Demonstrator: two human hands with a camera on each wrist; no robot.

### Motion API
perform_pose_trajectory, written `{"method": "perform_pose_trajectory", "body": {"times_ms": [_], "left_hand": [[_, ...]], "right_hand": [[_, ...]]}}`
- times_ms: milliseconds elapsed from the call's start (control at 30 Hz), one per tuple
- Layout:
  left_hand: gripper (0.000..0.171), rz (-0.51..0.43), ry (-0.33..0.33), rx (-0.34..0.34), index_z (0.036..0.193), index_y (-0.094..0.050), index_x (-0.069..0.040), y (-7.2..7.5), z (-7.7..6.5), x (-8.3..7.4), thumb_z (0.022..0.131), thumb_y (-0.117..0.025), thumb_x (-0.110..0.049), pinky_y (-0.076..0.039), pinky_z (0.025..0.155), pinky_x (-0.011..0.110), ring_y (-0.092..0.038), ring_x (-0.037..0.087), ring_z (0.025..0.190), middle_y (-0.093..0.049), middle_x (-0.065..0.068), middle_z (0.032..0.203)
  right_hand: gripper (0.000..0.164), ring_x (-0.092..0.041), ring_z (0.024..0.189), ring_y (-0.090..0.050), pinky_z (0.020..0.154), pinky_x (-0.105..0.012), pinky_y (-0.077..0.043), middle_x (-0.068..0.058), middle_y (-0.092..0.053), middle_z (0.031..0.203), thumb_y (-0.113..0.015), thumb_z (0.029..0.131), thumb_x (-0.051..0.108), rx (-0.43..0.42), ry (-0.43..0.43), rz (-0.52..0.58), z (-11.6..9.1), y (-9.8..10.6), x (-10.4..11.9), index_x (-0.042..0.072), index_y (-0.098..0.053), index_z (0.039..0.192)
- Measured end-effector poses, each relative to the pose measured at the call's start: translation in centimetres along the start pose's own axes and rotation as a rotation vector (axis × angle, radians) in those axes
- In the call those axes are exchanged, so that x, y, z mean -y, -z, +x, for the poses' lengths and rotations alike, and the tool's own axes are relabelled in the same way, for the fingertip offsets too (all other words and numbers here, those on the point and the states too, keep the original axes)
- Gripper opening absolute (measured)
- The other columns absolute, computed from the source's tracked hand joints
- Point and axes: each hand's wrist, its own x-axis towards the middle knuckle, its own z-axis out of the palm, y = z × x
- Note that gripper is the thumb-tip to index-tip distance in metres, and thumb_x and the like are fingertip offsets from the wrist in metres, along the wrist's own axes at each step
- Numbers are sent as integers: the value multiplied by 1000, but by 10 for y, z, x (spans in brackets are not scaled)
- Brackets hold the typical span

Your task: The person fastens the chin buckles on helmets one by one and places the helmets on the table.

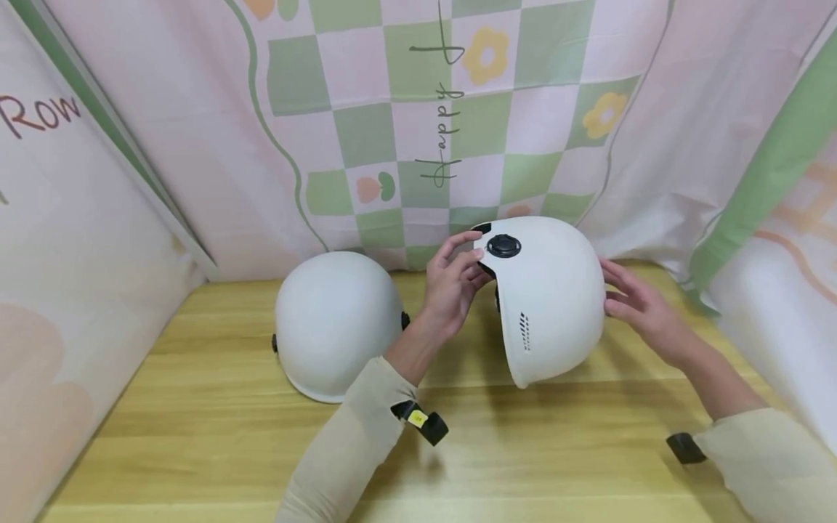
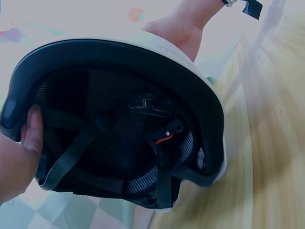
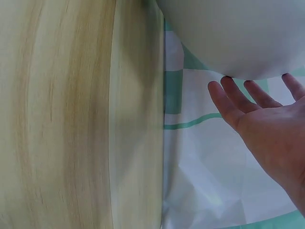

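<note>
A white helmet [image 1: 556, 305] is raised over the table, tipped on its side with its opening to the left. My left hand [image 1: 451, 280] grips the edge of its shell beside a round black side knob [image 1: 504, 245], thumb inside the rim. With fingers fairly straight, my right hand [image 1: 644, 312] supports the rounded crown; in the right wrist view its fingertips [image 3: 226, 82] meet the white shell. Inside the helmet, the left wrist view shows black padding [image 2: 114, 52], dark chin straps [image 2: 71, 155] and a buckle with a red tab [image 2: 164, 138].
A second white helmet [image 1: 336, 327] sits dome up on the wooden table [image 1: 523, 457], left of my left forearm. Behind the table hangs a green-and-white checked cloth [image 1: 425, 123], and printed cloth walls [image 1: 85, 240] stand at both sides.
</note>
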Motion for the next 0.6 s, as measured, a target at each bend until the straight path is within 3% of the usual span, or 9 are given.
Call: {"method": "perform_pose_trajectory", "body": {"times_ms": [400,600], "left_hand": [[23,-55,27,-22,108,-62,-7,13,-3,1,94,-51,7,-52,68,27,-63,16,70,-64,10,97],[24,-66,52,-1,108,-61,-9,18,-3,2,94,-51,7,-53,69,27,-63,16,72,-63,12,103]], "right_hand": [[65,-1,118,-53,89,-16,-48,10,-42,146,-48,100,-7,23,-13,10,0,0,5,12,-29,159],[63,-2,118,-54,88,-16,-48,10,-42,146,-46,101,-7,14,-9,13,0,0,7,12,-30,158]]}}
